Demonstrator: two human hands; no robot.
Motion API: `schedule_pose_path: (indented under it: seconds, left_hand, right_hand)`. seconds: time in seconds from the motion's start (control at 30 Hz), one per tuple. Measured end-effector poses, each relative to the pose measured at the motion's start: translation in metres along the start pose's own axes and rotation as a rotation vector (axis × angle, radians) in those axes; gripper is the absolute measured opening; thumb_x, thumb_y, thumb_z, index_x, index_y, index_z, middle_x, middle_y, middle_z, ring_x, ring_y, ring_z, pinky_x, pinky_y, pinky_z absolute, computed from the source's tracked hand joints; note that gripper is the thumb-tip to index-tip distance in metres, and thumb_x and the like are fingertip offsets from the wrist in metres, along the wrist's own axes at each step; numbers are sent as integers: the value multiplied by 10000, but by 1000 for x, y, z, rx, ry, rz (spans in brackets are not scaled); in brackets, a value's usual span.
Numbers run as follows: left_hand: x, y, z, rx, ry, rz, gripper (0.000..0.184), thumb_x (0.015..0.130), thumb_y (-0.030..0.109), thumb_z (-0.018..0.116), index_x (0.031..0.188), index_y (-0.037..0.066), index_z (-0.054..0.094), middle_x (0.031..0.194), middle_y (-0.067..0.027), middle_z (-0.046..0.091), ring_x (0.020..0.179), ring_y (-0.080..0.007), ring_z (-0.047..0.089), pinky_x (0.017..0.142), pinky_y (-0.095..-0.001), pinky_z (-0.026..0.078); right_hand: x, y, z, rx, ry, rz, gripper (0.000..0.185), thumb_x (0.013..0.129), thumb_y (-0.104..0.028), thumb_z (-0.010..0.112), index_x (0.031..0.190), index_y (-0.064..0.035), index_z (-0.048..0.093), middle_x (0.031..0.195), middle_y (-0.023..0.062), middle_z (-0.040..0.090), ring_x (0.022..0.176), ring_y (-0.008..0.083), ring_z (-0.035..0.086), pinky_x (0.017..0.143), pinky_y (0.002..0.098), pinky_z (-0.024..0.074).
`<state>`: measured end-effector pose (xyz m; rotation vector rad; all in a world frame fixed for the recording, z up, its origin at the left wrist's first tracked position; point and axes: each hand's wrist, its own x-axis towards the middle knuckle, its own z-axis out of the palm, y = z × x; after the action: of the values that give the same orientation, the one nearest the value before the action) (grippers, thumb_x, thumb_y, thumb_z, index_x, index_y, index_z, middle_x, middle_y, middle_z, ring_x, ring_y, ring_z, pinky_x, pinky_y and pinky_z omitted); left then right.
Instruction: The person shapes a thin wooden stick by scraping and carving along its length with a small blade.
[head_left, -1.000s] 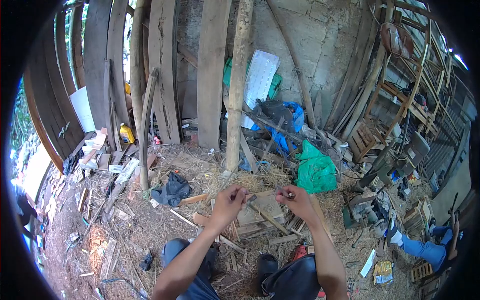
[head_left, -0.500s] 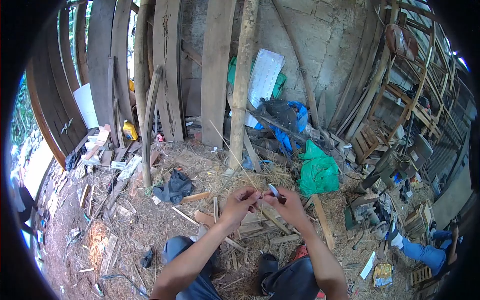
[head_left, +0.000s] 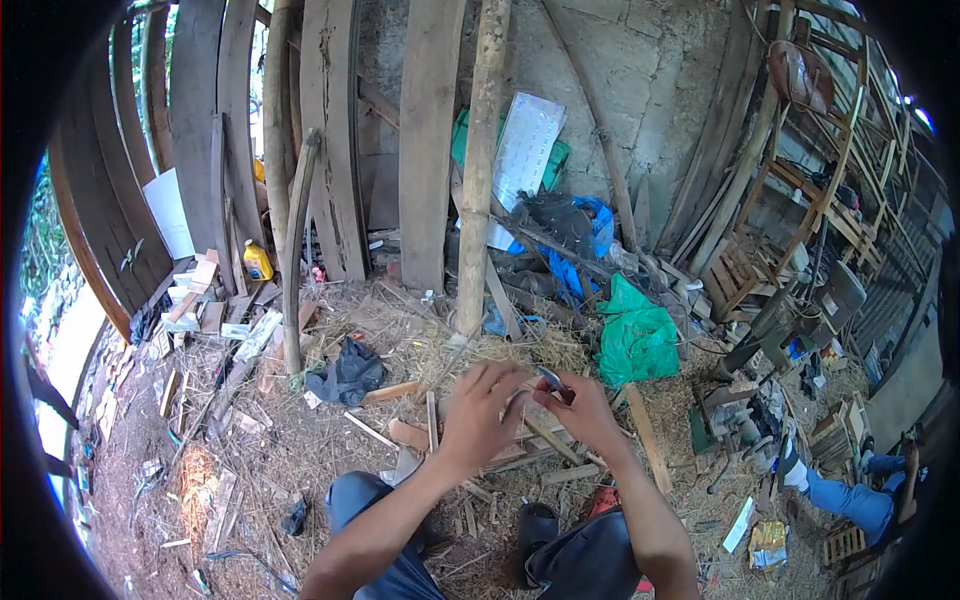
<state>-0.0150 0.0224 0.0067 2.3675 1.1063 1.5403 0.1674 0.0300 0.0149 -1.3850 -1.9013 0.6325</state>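
My right hand (head_left: 582, 408) is closed around what looks like a small knife (head_left: 549, 378); its short metal blade sticks out past the thumb and forefinger, and the handle is hidden in the hand. Just to its left is my left hand (head_left: 484, 412), back towards me, fingers stretched and slightly apart. I see nothing in the left hand, though its palm side is partly hidden. Both hands are above loose wood pieces (head_left: 550, 436) on the littered ground, in front of my knees.
A wooden post (head_left: 483, 190) stands ahead. Beyond the hands lie a green plastic bag (head_left: 636, 335) and a black plastic bag (head_left: 350, 372). Planks (head_left: 428, 150) lean against the back wall. At the far right, a person's jeans-clad leg (head_left: 850, 505) shows near a metal machine (head_left: 765, 350).
The thin pale strip between my left fingers is no longer visible. My left hand has opened and turned its back upward. The right hand keeps the knife, its blade now looking darker.
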Motion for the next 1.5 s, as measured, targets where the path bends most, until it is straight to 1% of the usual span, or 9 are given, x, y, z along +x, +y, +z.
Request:
schedule_pose_path:
  seconds: [0.2,0.27,0.4,0.47,0.7,0.87,1.1,1.4,1.5]
  left_hand:
    - [-5,-10,-6,274,-60,-40,161,796,70,657,956,50,656,932,-71,627,844,-276,591,728,-364,460]
    - [-8,-7,1,-253,-112,-309,131,822,52,619,950,32,636,816,-127,620,704,-256,589,621,-352,445]
    - [-11,-5,4,-318,-109,-427,103,857,65,605,930,0,636,677,-147,601,537,-232,548,523,-331,427]
    - [-10,-4,5,-347,-54,-483,116,874,87,602,925,-9,641,633,-133,601,508,-178,526,517,-312,417]
    - [-13,-7,12,-441,-38,-517,145,893,96,582,924,-36,634,622,-98,594,528,-109,484,506,-297,395]
    - [-11,-1,7,-531,-107,-572,144,904,100,578,944,-30,623,606,-42,536,572,-63,432,516,-266,376]
    - [-9,12,10,-487,-63,-515,123,895,85,591,924,-33,601,649,-94,572,566,-107,468,532,-287,394]
    - [-1,15,19,-410,-36,-508,126,892,109,602,896,-16,620,611,-100,586,572,-105,523,531,-290,409]
    - [-14,16,15,-397,-93,-529,145,900,124,594,908,-19,615,639,-89,604,592,-108,556,546,-295,428]
  right_hand:
    - [2,6,-3,91,12,40,159,828,-160,677,907,-24,653,733,69,637,622,124,521,582,294,425]
    - [3,10,-3,179,20,72,177,883,-176,628,953,-14,641,751,34,636,644,95,528,570,266,419]
    - [8,21,1,298,190,-67,224,942,-202,553,1039,-11,617,760,7,610,629,65,501,549,228,400]
    - [3,6,-15,834,35,213,272,975,-213,491,1140,-11,567,752,7,579,603,33,453,532,199,374]
    - [-3,-13,-1,632,-42,101,286,976,-178,486,1198,-2,526,721,25,566,515,32,377,451,180,298]
    - [2,-8,2,680,-167,108,167,959,-149,520,1024,-9,584,709,-1,585,520,22,398,458,182,319]
    - [4,1,-2,810,-146,191,181,952,-184,544,881,-24,591,697,-16,575,503,18,395,436,174,293]
    - [14,24,1,794,-1,313,191,942,-198,561,889,-20,604,649,-36,524,468,16,352,398,189,260]
    - [21,75,-22,472,356,127,178,942,-194,559,924,-35,636,679,-27,568,490,21,392,416,188,286]
